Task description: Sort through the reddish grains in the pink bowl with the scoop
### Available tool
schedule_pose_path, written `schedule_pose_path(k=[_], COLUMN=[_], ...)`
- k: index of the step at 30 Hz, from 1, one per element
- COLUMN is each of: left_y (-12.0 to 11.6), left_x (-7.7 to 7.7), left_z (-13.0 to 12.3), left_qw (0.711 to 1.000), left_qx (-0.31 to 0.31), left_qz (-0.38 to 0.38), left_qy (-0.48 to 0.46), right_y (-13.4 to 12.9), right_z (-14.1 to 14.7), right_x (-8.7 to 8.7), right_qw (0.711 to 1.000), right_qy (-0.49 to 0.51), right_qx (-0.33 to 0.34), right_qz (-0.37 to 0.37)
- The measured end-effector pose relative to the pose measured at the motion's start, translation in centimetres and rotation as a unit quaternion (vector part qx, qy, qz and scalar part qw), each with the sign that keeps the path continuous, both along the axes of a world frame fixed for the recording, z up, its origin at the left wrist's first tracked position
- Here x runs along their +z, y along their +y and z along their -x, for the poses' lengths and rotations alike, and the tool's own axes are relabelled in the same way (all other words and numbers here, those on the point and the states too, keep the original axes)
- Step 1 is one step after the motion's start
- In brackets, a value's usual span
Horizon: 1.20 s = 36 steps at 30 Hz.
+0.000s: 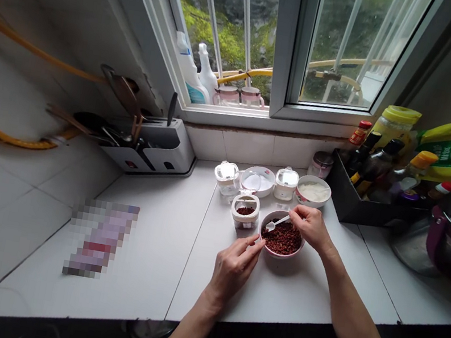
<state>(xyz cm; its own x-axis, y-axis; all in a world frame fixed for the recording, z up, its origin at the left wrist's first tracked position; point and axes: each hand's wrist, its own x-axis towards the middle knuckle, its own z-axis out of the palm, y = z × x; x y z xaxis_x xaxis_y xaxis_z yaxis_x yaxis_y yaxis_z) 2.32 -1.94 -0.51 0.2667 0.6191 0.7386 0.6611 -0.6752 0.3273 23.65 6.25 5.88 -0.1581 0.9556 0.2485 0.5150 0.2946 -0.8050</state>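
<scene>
My right hand pinches the handle of a small white spoon, whose head rests at the dried red peppercorns in a bowl. The fingers of my left hand are closed at the near left rim of that bowl. Just behind my left hand stands a square clear jar with a white frame around its top and some of the same dark red bits inside. Farther back are two clear jars with white lids, one on the left and one on the right.
A bowl of white grains and a bowl of pale powder stand at the back. A dark bin of bottles and a metal pot occupy the right. At left are a utensil holder and a blurred packet.
</scene>
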Motion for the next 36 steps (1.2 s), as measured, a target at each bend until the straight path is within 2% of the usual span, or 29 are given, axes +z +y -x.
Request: schedule_pose_path(k=[11, 15, 23, 29, 32, 36], left_y=[-0.01, 0.01, 0.01, -0.02, -0.03, -0.04], left_x=[0.10, 0.18, 0.15, 0.16, 0.21, 0.27], left_z=[-0.03, -0.05, -0.05, -0.10, -0.09, -0.11], left_qw=[1.000, 1.000, 1.000, 1.000, 1.000, 1.000], left_qx=[0.001, 0.000, 0.003, 0.003, 0.005, 0.004], left_qz=[-0.002, -0.003, -0.004, -0.004, -0.001, 0.000], left_qy=[0.002, 0.001, 0.005, 0.001, 0.002, 0.003], right_y=[0.10, -0.17, 0.33, 0.47, 0.34, 0.02], right_z=[-0.04, 0.34, -0.23, -0.34, -0.42, -0.29], right_x=[-0.09, 0.01, -0.16, -0.25, -0.01, 0.46], right_qw=[1.000, 1.000, 0.996, 0.990, 0.995, 0.999], right_qy=[-0.007, -0.012, 0.065, 0.111, 0.076, -0.029], right_qx=[0.003, 0.025, 0.020, 0.028, 0.024, 0.043], right_qz=[-0.004, -0.006, 0.063, 0.081, 0.059, -0.008])
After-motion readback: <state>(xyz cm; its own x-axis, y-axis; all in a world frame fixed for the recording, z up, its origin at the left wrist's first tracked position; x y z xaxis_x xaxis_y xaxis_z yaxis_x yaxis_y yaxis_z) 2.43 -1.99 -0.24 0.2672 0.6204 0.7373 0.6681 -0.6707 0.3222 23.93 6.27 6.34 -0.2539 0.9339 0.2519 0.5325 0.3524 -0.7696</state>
